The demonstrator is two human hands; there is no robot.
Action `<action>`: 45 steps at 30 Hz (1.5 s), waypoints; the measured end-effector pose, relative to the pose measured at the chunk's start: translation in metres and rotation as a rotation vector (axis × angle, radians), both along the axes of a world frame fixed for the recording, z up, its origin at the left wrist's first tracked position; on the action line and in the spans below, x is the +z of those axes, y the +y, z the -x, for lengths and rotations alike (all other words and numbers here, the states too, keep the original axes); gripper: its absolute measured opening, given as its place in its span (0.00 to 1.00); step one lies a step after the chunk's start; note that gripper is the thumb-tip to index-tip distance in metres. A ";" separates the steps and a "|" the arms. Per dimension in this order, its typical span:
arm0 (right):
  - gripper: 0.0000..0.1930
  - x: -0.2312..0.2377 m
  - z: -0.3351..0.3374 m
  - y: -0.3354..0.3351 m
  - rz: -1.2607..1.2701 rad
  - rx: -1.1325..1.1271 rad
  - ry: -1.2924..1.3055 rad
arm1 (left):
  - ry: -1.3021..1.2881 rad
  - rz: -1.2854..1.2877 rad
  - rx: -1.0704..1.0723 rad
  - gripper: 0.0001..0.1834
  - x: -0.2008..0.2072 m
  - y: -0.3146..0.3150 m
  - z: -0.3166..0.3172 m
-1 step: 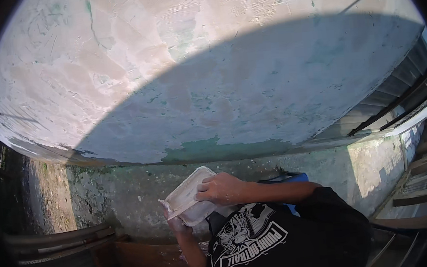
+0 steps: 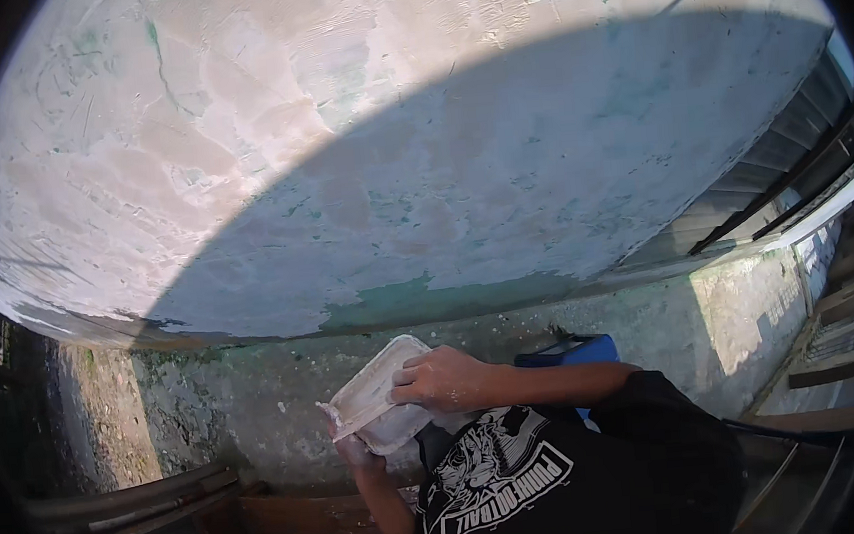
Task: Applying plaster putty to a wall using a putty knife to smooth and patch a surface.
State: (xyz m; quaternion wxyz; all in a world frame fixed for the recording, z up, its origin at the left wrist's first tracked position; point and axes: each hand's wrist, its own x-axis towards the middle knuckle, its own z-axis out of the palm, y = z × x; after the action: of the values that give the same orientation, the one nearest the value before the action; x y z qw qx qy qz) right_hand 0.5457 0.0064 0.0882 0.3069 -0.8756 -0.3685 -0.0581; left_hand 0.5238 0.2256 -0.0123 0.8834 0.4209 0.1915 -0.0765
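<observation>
My left hand [image 2: 361, 451] holds a shallow white tray [image 2: 403, 347] from below, at its near left side. The tray is rectangular with rounded corners, smeared with whitish paste, and tilted. My right hand [image 2: 443, 378] reaches over the tray from the right, fingers curled and dusted with white. Under those fingers a flat, pale, straight-edged scraper [image 2: 367, 418] lies across the tray; its handle is hidden by the hand. Both hands are close to my chest, in front of a black printed shirt.
A large wall [image 2: 419, 167] rises ahead, patchily coated white over green, partly sunlit. Below runs a rough grey concrete strip [image 2: 257, 401]. A blue container [image 2: 579, 350] stands beyond my right forearm. Corrugated sheets [image 2: 135, 511] and a brown board [image 2: 312, 527] lie lower left; wooden slats [image 2: 836, 365] at right.
The view has shifted slightly, and more of the blue container shows beyond my right forearm. Both hands keep the same hold on the tray and scraper.
</observation>
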 end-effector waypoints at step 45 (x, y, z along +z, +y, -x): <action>0.12 -0.450 0.098 -0.199 -1.779 -1.968 -0.245 | 0.098 -0.368 -1.247 0.39 -0.175 -0.205 -0.093</action>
State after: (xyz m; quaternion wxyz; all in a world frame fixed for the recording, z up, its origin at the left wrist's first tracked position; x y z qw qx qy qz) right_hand 0.4473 -0.1929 -0.3617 0.5659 -0.2672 0.5516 -0.5514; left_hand 0.6164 0.0206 -0.1876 0.5769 0.5936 -0.0386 -0.5598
